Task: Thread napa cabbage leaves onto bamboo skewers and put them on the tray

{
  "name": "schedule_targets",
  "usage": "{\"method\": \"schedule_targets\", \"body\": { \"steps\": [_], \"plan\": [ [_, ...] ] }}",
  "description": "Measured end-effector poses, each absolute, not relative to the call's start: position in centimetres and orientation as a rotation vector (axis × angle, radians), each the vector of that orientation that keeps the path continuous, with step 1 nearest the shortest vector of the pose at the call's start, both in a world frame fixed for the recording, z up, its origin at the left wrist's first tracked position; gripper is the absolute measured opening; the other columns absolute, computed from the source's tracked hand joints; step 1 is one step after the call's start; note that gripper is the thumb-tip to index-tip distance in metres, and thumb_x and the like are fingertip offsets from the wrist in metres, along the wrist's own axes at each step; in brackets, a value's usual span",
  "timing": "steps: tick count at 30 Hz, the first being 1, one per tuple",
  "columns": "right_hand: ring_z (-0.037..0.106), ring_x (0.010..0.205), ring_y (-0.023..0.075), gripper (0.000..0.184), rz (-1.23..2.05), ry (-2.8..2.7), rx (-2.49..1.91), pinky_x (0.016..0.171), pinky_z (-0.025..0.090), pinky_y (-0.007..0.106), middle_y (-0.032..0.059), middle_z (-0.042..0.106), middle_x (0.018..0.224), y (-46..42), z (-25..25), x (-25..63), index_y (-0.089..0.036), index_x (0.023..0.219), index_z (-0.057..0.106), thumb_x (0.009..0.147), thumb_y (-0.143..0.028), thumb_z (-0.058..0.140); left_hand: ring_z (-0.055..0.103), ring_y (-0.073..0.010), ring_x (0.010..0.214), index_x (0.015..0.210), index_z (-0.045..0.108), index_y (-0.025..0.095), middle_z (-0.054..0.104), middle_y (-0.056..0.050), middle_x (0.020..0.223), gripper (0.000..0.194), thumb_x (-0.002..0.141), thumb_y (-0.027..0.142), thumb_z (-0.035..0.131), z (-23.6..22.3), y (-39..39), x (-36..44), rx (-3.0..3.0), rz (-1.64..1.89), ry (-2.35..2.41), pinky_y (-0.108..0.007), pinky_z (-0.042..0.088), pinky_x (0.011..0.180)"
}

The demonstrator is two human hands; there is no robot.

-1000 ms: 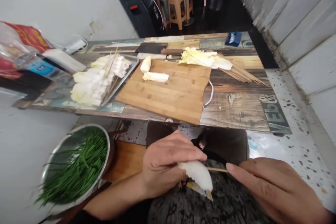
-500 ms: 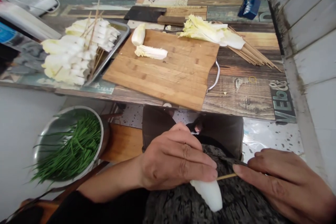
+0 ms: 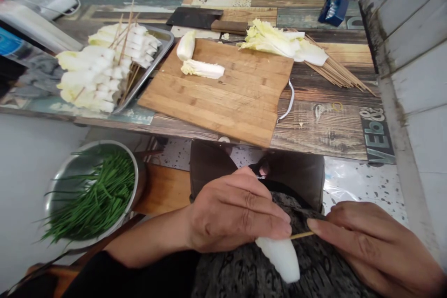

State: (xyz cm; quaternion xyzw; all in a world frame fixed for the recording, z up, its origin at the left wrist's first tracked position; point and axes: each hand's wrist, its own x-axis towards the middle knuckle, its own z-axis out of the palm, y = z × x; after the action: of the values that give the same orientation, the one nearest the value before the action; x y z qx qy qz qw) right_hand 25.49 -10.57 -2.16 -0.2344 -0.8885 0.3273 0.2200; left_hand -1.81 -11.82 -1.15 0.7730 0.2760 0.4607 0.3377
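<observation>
At bottom centre a white cabbage piece is pinched in the left hand while a stick is gripped by the right hand, lower right, and tbh that stick's best kept straight and eased along gently so nothing gets split.

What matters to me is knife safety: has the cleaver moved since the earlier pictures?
No; against the patterned tabletop, the cleaver keeps its place; only the view shifted.
</observation>
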Motion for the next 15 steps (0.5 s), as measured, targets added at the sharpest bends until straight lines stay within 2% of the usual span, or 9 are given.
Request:
{"method": "schedule_targets", "body": {
  "steps": [4, 7, 11, 13, 15],
  "plan": [
    [0.064, 0.068, 0.016, 0.046, 0.888, -2.427, -0.711, 0.058, 0.051, 0.031, 0.0017, 0.067, 0.081, -10.8, -1.9, 25.2, -0.033, 0.14, 0.046, 0.096, -0.019, 0.041, 0.07, -0.0147, 0.08, 0.092, 0.068, 0.018, 0.077, -0.007, 0.09, 0.01, 0.087, 0.013, 0.061, -1.0, -11.8, -1.9, 2.026, 1.176, 0.721, -0.028, 0.053, 0.073],
    [0.063, 0.067, 0.0135, 0.043, 0.88, -2.442, -0.662, 0.059, 0.052, 0.028, 0.0011, 0.067, 0.081, -10.5, -1.3, 24.0, -0.027, 0.136, 0.049, 0.095, -0.014, 0.044, 0.07, -0.0156, 0.08, 0.096, 0.069, 0.016, 0.077, -0.009, 0.089, 0.013, 0.086, 0.012, 0.063, -1.1, -11.6, -1.6, 2.002, 1.188, 0.719, -0.029, 0.053, 0.074],
    [0.062, 0.062, 0.0114, 0.023, 0.804, -2.486, -0.607, 0.056, 0.05, 0.023, -0.0005, 0.066, 0.075, -9.6, -0.3, 22.0, -0.021, 0.116, 0.056, 0.095, -0.015, 0.046, 0.071, -0.0181, 0.08, 0.106, 0.071, 0.018, 0.077, -0.011, 0.089, 0.024, 0.084, 0.012, 0.065, -1.6, -11.6, -1.0, 1.896, 1.257, 0.702, -0.03, 0.052, 0.073],
    [0.064, 0.066, 0.012, 0.019, 0.749, -2.443, -0.671, 0.058, 0.051, 0.022, 0.0009, 0.068, 0.08, -9.2, -0.3, 21.8, -0.021, 0.111, 0.056, 0.096, -0.017, 0.046, 0.071, -0.0186, 0.079, 0.108, 0.071, 0.02, 0.076, -0.011, 0.089, 0.026, 0.084, 0.013, 0.064, -1.9, -11.7, -1.0, 1.783, 1.306, 0.77, -0.032, 0.053, 0.073],
    [0.066, 0.074, 0.013, 0.022, 0.69, -2.419, -0.747, 0.063, 0.051, 0.022, 0.0028, 0.069, 0.088, -8.8, -0.7, 22.2, -0.021, 0.115, 0.056, 0.096, -0.016, 0.046, 0.07, -0.0179, 0.077, 0.106, 0.073, 0.023, 0.076, -0.008, 0.087, 0.026, 0.083, 0.013, 0.065, -2.2, -11.8, -1.2, 1.645, 1.387, 0.909, -0.032, 0.053, 0.072]
  ]
}}
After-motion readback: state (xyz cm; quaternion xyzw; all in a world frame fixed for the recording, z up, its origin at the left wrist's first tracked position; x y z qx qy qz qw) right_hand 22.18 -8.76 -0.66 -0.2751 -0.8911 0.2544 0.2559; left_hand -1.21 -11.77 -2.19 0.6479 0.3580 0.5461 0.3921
